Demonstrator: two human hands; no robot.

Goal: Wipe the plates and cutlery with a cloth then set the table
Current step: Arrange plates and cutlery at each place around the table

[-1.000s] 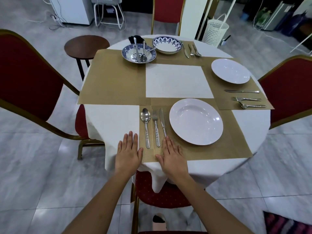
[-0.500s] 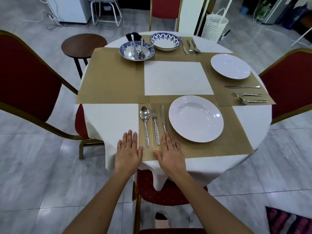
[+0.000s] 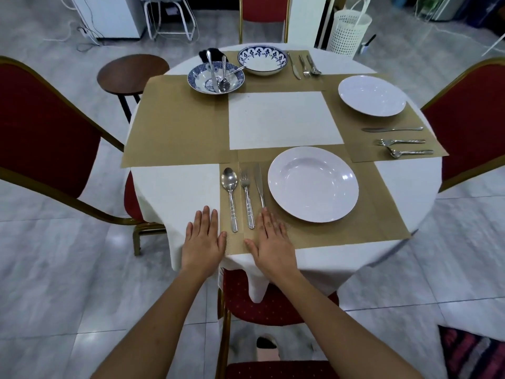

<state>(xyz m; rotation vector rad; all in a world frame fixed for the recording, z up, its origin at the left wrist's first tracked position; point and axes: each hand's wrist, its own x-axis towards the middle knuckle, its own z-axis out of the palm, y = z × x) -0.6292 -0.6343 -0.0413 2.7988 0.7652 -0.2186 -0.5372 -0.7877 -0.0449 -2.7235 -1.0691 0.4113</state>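
A white plate (image 3: 313, 184) lies on the near tan placemat (image 3: 366, 222). To its left lie a spoon (image 3: 230, 192), a fork (image 3: 247, 198) and a knife (image 3: 259, 186), side by side. My left hand (image 3: 203, 239) rests flat on the white tablecloth beside the spoon's handle. My right hand (image 3: 269, 237) lies flat on the placemat, fingertips at the knife's handle end. A second white plate (image 3: 371, 95) sits at the right with cutlery (image 3: 401, 140) beside it. A dark cloth (image 3: 211, 54) lies behind the blue patterned bowl (image 3: 216, 77), which holds cutlery.
A second blue-rimmed bowl (image 3: 262, 60) and more cutlery (image 3: 304, 65) sit at the far side. Red chairs stand at the left (image 3: 41, 132), right (image 3: 470, 127), far side and tucked under the near edge. A round wooden stool (image 3: 132, 73) stands at the back left.
Both hands stay flat at the near edge; the right hand has shifted slightly forward towards the knife handle. The view has tilted a little.
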